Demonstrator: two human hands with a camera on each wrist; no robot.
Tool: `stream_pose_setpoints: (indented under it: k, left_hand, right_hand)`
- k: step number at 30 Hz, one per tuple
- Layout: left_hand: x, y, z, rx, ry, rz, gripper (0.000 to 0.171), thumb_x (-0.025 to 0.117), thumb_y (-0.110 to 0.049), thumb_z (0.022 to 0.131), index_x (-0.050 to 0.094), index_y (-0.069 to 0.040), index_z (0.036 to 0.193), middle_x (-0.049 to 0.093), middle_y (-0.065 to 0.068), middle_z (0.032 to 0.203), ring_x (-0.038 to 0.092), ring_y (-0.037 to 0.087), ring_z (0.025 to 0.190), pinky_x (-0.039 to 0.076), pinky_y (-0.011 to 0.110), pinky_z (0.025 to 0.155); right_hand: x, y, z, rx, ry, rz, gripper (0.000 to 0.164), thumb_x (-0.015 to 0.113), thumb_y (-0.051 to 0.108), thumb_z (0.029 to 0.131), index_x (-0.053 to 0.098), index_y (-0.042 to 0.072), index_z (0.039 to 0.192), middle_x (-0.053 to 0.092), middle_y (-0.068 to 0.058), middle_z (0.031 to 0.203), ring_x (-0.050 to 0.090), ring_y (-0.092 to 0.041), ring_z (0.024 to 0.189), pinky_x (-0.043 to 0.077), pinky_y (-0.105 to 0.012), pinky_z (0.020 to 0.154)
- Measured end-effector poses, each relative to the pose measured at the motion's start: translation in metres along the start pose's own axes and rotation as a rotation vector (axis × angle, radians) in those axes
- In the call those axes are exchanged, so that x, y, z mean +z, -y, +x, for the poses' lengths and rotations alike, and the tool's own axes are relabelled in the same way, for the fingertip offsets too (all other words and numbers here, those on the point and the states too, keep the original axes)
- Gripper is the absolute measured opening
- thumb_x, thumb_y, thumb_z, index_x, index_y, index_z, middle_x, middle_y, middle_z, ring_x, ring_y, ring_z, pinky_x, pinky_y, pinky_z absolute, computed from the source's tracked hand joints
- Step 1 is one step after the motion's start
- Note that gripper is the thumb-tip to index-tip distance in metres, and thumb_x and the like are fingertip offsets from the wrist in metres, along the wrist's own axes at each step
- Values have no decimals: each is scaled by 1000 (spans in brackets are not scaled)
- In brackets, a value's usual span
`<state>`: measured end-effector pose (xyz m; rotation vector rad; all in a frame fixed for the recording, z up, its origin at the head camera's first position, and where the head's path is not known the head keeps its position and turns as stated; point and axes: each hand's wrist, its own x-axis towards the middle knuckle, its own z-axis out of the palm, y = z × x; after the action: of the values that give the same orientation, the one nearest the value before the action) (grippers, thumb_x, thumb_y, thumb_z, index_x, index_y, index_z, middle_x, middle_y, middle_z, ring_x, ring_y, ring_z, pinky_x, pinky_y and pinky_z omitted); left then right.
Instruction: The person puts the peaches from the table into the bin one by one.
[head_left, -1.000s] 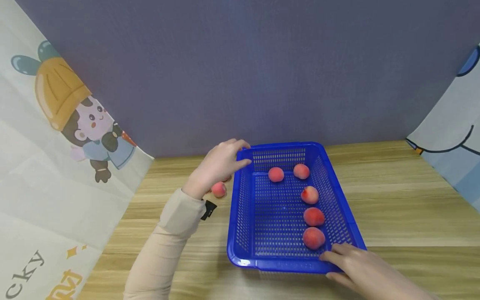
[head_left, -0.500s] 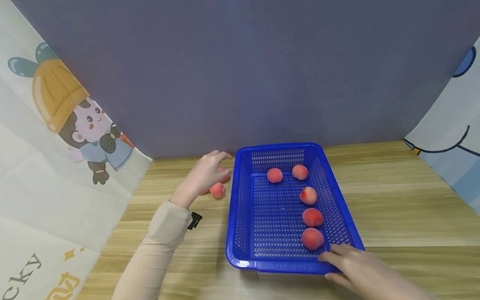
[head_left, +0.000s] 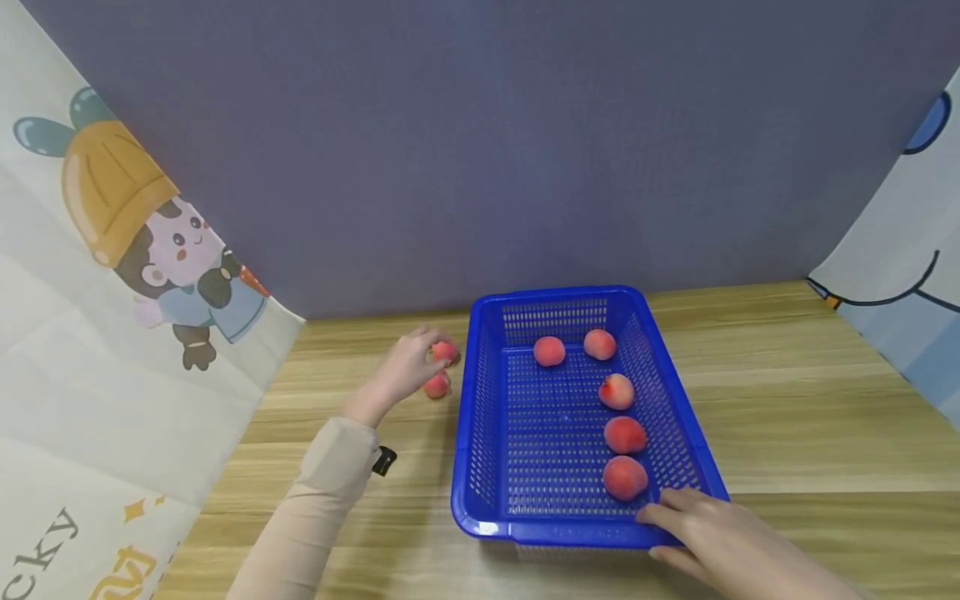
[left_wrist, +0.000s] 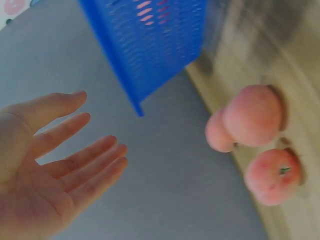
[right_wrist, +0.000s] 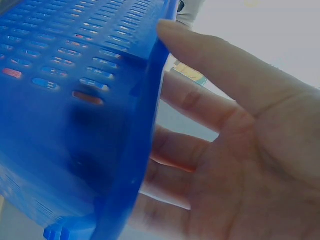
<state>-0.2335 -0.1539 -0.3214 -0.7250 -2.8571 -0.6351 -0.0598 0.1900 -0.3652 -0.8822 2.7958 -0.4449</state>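
While the right grip [head_left: 708, 532] holds the near rim of a blue basket [head_left: 570, 531] by its right corner, we see the left grip [head_left: 401, 368] empty, fingers relaxed, near three loose peaches [left_wrist: 253, 115]. Those lie on the table [head_left: 795, 392], left of the basket. Inside it, we count five basketed peaches [head_left: 625, 435], two at the far end and three along the right side. Beyond, a grey-blue backdrop [head_left: 480, 158] meets a cartoon-printed sheet [head_left: 67, 375] at left.
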Motion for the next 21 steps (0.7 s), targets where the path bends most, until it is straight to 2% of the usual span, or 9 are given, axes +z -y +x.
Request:
stream_pose_setpoints:
  k: [5,9,11,14,18,21]
  left_hand:
    - [12,13,-2,-30,18,5,33,63,-9,77,59,0,108,56,21,108,53,36,101,42,44,87]
    - [20,21,-4,-62,27,28,37,62,-11,78,55,4,112,52,28,113,52,41,101,42,46,87]
    - [23,24,-5,-79,42,32,39,61,-13,79,55,4,113,51,28,112,54,39,97,43,45,84]
    - [29,28,-6,-103,59,22,40,61,-15,80,54,3,115,50,28,114,52,40,99,42,47,86]
    - [35,33,-7,-117,61,27,42,63,-16,80,53,1,117,49,29,114,54,41,96,43,48,84]
    - [40,36,-7,-108,52,52,42,63,-14,78,53,2,116,52,27,108,56,37,89,45,45,80]
  right_hand:
    - [0,0,0,13,22,14,34,59,38,81,61,11,103,61,-14,102,57,-38,91,46,-53,69]
    - [0,-1,0,-3,8,3,34,59,38,81,62,11,102,61,-14,101,57,-37,90,46,-52,69]
    - [1,-1,-1,-19,-10,-8,33,59,37,80,62,11,101,61,-14,100,58,-37,89,47,-52,68]
    - [2,-1,-1,-42,-39,-27,31,60,36,80,62,11,100,62,-13,99,58,-37,87,47,-51,68]
    - [2,-2,-1,-40,-31,-23,32,59,37,80,62,12,100,62,-13,99,58,-37,88,47,-51,68]
    - [1,-2,-1,-32,-23,-18,33,59,37,81,62,12,101,62,-14,100,58,-37,88,47,-51,68]
